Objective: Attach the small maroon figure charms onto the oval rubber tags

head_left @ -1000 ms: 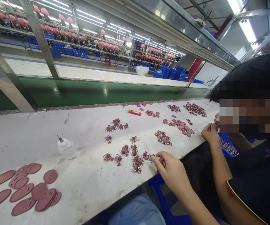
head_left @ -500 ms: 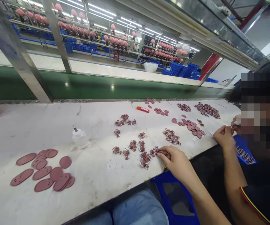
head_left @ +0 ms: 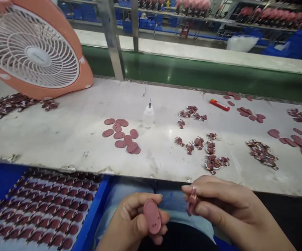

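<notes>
My left hand point(head_left: 137, 221) pinches a mauve oval piece, like a small sole with little holes point(head_left: 152, 216), between thumb and fingers. Opposite it, my right hand point(head_left: 216, 205) grips a small mauve strappy piece point(head_left: 192, 201) in its fingertips, apart from the oval. Both hands are over my lap, in front of the table edge. On the table lie clusters of similar strappy pieces point(head_left: 213, 163) and a loose heap of mauve ovals point(head_left: 127, 140). A white bottle with a thin needle tip point(head_left: 148, 116) stands between them.
An orange fan point(head_left: 84, 75) stands at the left on the white table point(head_left: 74, 139). Below left, a blue crate point(head_left: 89, 223) holds rows of mauve assembled pieces point(head_left: 59, 209). A red tube point(head_left: 219, 105) and more piles lie toward the right. Metal posts point(head_left: 114, 52) rise behind the table.
The view has swung left and down, bringing in the fan, crate and my left hand with an oval. My right hand has left the pile with a strappy piece. The co-worker is out of view.
</notes>
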`<state>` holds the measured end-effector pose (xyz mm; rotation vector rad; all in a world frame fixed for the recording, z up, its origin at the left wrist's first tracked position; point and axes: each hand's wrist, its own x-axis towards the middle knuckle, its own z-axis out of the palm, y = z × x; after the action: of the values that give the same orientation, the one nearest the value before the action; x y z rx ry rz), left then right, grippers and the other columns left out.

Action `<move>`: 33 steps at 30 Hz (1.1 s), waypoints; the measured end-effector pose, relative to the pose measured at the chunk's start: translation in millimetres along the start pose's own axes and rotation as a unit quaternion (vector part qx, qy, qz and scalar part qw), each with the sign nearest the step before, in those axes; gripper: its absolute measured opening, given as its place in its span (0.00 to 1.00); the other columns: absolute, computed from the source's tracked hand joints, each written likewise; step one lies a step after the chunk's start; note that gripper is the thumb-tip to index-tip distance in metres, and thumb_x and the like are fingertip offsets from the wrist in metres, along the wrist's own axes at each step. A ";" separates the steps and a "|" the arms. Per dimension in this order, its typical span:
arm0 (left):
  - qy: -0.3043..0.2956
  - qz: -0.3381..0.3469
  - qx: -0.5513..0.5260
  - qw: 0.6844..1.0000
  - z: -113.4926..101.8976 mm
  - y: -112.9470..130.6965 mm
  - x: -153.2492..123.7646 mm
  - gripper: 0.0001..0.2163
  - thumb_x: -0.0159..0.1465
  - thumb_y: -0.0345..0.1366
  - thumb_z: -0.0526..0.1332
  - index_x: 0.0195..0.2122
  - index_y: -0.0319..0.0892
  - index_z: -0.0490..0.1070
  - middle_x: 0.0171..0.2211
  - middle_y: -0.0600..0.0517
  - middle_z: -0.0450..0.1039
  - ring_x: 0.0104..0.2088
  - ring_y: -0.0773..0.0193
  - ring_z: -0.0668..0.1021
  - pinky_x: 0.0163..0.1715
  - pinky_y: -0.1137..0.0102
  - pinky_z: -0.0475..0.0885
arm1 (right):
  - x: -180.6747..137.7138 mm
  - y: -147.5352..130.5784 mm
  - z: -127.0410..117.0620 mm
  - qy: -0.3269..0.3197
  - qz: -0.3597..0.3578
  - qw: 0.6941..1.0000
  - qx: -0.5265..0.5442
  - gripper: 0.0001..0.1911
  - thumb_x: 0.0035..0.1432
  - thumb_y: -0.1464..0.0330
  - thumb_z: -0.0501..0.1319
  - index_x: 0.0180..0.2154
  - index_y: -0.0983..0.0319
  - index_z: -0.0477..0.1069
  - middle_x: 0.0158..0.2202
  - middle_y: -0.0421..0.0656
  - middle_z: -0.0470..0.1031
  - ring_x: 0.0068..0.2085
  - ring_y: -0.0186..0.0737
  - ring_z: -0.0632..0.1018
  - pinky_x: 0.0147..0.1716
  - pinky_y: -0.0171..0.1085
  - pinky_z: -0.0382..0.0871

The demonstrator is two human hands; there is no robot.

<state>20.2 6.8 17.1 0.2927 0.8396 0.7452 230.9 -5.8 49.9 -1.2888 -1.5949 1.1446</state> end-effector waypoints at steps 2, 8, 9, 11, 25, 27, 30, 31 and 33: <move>-0.020 0.013 -0.002 1.000 -4.9 -4.7 -3.0 0.18 0.42 0.47 0.76 0.33 0.45 0.82 0.24 0.51 0.78 0.24 0.66 0.77 0.24 0.74 0.69 | 9.8 -9.5 11.5 -0.037 -0.035 0.998 0.024 0.12 0.60 0.73 0.65 0.42 0.50 0.77 0.33 0.37 0.79 0.32 0.34 0.79 0.32 0.28 0.76; -0.046 0.021 0.013 0.999 -10.0 -4.9 -4.5 0.18 0.46 0.50 0.74 0.32 0.43 0.83 0.23 0.53 0.75 0.23 0.69 0.73 0.26 0.74 0.68 | 24.1 -16.5 24.9 -0.100 -0.064 0.993 0.024 0.16 0.60 0.77 0.65 0.44 0.50 0.76 0.31 0.34 0.79 0.31 0.31 0.78 0.35 0.27 0.73; -0.052 0.019 0.013 0.998 -10.8 -4.4 -4.2 0.18 0.46 0.50 0.74 0.32 0.43 0.83 0.23 0.53 0.75 0.23 0.70 0.73 0.26 0.75 0.68 | 24.6 -17.0 25.6 -0.108 -0.063 0.992 0.022 0.16 0.60 0.77 0.65 0.44 0.51 0.76 0.31 0.34 0.80 0.31 0.31 0.78 0.35 0.27 0.73; -0.069 0.018 0.014 0.997 -13.1 -4.1 -3.2 0.17 0.46 0.49 0.74 0.32 0.44 0.83 0.24 0.52 0.77 0.23 0.71 0.74 0.26 0.76 0.68 | 25.1 -18.2 26.6 -0.115 -0.061 0.991 0.014 0.15 0.60 0.77 0.65 0.43 0.51 0.76 0.31 0.34 0.80 0.31 0.31 0.79 0.34 0.28 0.73; -0.059 0.003 -0.008 0.998 -23.8 -13.2 -1.6 0.15 0.53 0.45 0.71 0.36 0.40 0.81 0.24 0.52 0.77 0.23 0.71 0.74 0.26 0.77 0.70 | 28.1 -17.8 25.9 -0.136 -0.093 0.985 -0.051 0.12 0.59 0.78 0.65 0.41 0.55 0.75 0.31 0.34 0.80 0.31 0.29 0.80 0.34 0.25 0.74; -0.052 -0.003 -0.011 0.999 -24.8 -14.4 -1.3 0.14 0.54 0.44 0.71 0.36 0.40 0.81 0.25 0.52 0.78 0.23 0.72 0.75 0.26 0.77 0.70 | 27.0 -16.9 26.3 -0.142 -0.094 0.984 -0.060 0.10 0.59 0.77 0.66 0.40 0.56 0.75 0.31 0.34 0.80 0.31 0.28 0.80 0.35 0.24 0.73; -0.034 -0.010 -0.025 0.999 -24.5 -15.1 -0.9 0.16 0.51 0.45 0.73 0.36 0.40 0.80 0.23 0.52 0.77 0.22 0.71 0.75 0.26 0.78 0.70 | 26.6 -16.0 27.6 -0.140 -0.089 0.984 -0.060 0.10 0.59 0.77 0.66 0.39 0.57 0.74 0.31 0.33 0.79 0.30 0.28 0.79 0.34 0.23 0.73; -0.026 -0.013 -0.029 0.999 -24.0 -15.0 -0.9 0.16 0.50 0.45 0.73 0.36 0.40 0.80 0.23 0.53 0.77 0.22 0.71 0.76 0.26 0.78 0.70 | 26.8 -15.8 28.0 -0.139 -0.086 0.985 -0.059 0.10 0.59 0.78 0.65 0.39 0.57 0.74 0.31 0.33 0.79 0.31 0.28 0.79 0.34 0.23 0.73; -0.012 -0.015 -0.034 0.999 -23.2 -14.4 -1.2 0.17 0.49 0.47 0.73 0.34 0.40 0.80 0.23 0.53 0.78 0.22 0.71 0.76 0.26 0.78 0.71 | 27.7 -15.4 28.4 -0.141 -0.080 0.985 -0.058 0.10 0.59 0.78 0.65 0.39 0.57 0.74 0.31 0.33 0.79 0.31 0.27 0.79 0.33 0.23 0.72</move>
<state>8.9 -5.4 -4.6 0.2283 0.7924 0.7398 194.6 15.2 56.9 -1.0818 -1.9608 1.1874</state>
